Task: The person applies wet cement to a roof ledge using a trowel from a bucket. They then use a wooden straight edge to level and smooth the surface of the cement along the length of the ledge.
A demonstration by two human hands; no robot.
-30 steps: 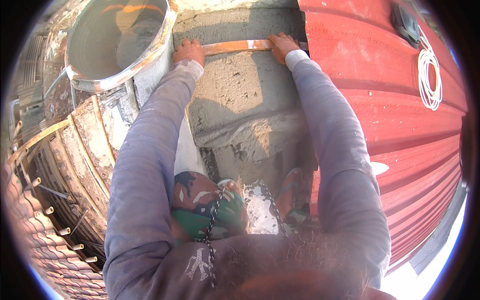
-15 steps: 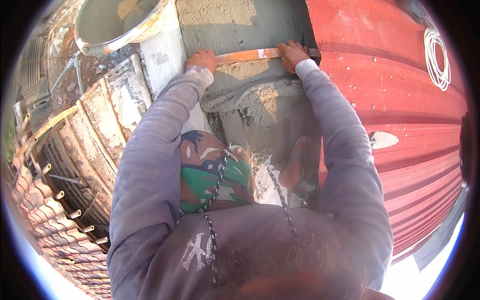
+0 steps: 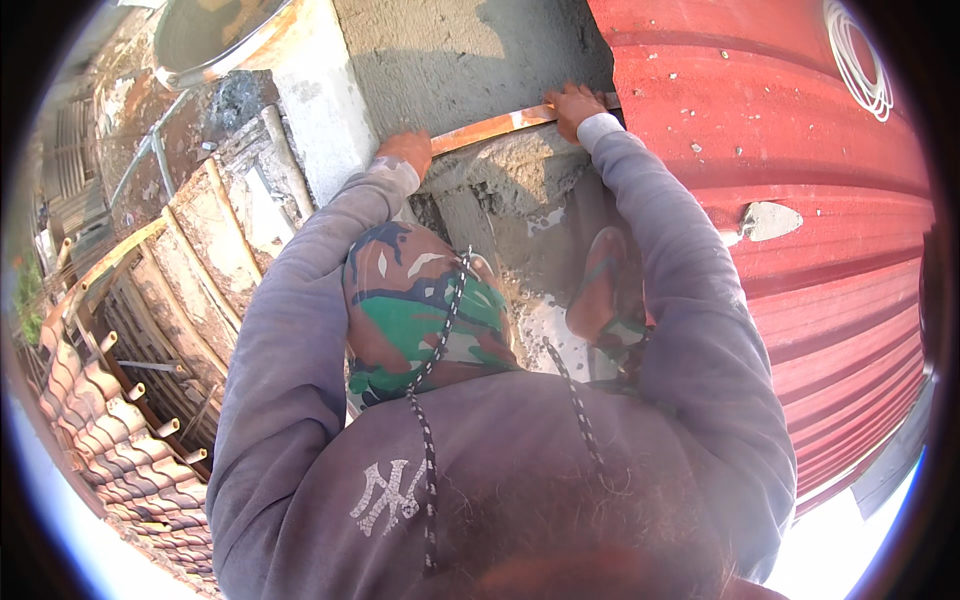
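A long, narrow orange-brown straightedge lies across a strip of wet grey mortar. My left hand is closed around its left end, beside a pale concrete ledge. Gripping near the right end is my right hand, close to the edge of the red metal sheeting. The left end sits a little nearer to me than the right. Beyond the bar the mortar is fairly smooth; on my side it is lumpy, with a ragged edge.
Red ribbed roofing spreads along the right, carrying a trowel and a coil of white cable. A large round mortar tub stands at the far left. Lower left are roof tiles and wooden battens. My feet are below the mortar.
Both hands have drawn the straightedge toward me over the mortar, and it now slants more, left end nearer. The view has shifted slightly. Both hands keep their grip.
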